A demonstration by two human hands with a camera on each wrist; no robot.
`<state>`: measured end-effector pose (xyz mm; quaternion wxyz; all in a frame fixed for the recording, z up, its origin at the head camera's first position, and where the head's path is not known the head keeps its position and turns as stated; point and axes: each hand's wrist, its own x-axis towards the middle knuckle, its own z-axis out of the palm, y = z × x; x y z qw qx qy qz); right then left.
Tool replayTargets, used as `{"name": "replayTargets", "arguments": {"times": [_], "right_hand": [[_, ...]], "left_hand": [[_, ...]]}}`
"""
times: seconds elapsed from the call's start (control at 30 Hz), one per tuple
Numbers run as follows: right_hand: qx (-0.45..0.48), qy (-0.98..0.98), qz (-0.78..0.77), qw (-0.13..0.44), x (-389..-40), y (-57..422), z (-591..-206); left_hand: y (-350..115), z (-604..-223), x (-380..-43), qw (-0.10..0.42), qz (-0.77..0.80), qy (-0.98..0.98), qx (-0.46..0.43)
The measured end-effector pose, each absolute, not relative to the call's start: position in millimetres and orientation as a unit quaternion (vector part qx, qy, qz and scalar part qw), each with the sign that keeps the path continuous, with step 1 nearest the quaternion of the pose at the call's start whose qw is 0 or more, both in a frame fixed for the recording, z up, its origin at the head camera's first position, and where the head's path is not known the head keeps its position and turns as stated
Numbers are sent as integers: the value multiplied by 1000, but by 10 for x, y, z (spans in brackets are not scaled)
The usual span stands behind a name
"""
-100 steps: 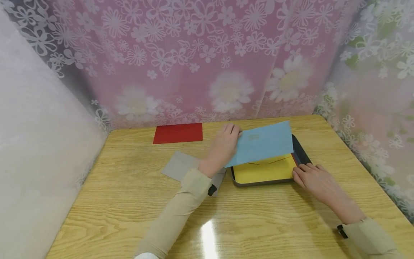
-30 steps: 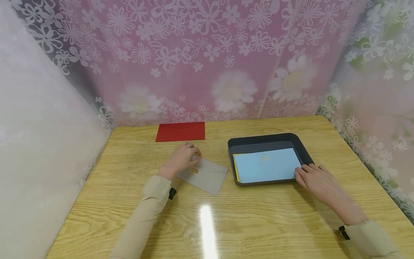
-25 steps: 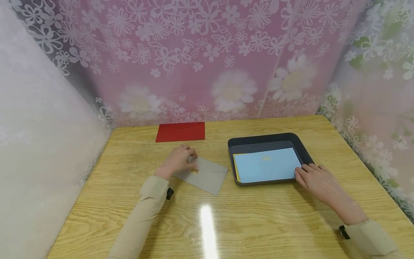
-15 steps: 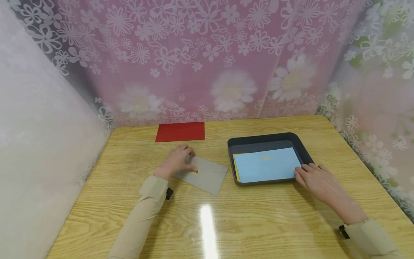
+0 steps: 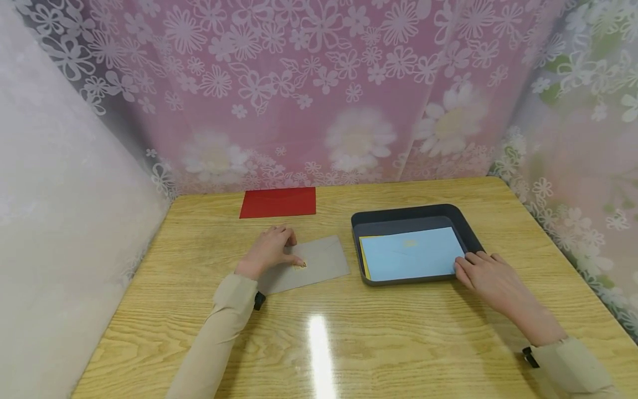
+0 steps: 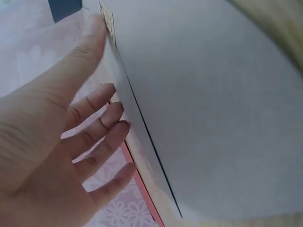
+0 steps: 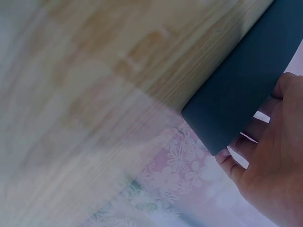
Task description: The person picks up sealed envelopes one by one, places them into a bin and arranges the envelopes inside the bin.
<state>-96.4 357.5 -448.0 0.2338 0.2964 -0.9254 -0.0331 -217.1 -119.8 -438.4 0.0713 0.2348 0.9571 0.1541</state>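
Observation:
A grey envelope (image 5: 321, 260) with a small gold print lies flat on the table, its long side slightly tilted. My left hand (image 5: 269, 252) rests on its left part, thumb on the face by the print and the other fingers near the far edge. In the left wrist view those fingers (image 6: 113, 113) are spread and only slightly bent. A dark grey tray (image 5: 399, 214) sits to the right, holding a light blue envelope (image 5: 413, 257) on top of a yellow one (image 5: 365, 260). My right hand (image 5: 488, 277) grips the tray's near right corner by the rim.
A red envelope (image 5: 278, 203) lies at the table's back edge, left of the middle. Floral curtains (image 5: 299, 100) surround the wooden table (image 5: 389, 343) at the back and sides. A bright reflection shows on the front of the tabletop.
The blue envelope, earlier lifted in my left hand, now lies in the tray. My left hand has moved left to the grey envelope, which has turned counterclockwise. The right hand has stayed at the tray.

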Motion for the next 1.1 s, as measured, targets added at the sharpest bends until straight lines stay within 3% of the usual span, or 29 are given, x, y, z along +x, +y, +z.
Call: {"name": "replayTargets", "arguments": {"times": [0.37, 0.7, 0.87, 1.1], "right_hand": [[309, -915, -34, 258, -973, 3566, -4462], [300, -922, -29, 245, -963, 3556, -4450], [293, -926, -28, 235, -954, 3559, -4447], [288, -932, -29, 219, -944, 3572, -4459]], "left_hand": [[-1172, -4360, -2090, 96, 167, 958, 214], [-1203, -4415, -2099, 101, 212, 949, 208], [-1214, -4454, -2102, 38, 253, 939, 232], [-1162, -4425, -2110, -128, 220, 927, 275]]}}
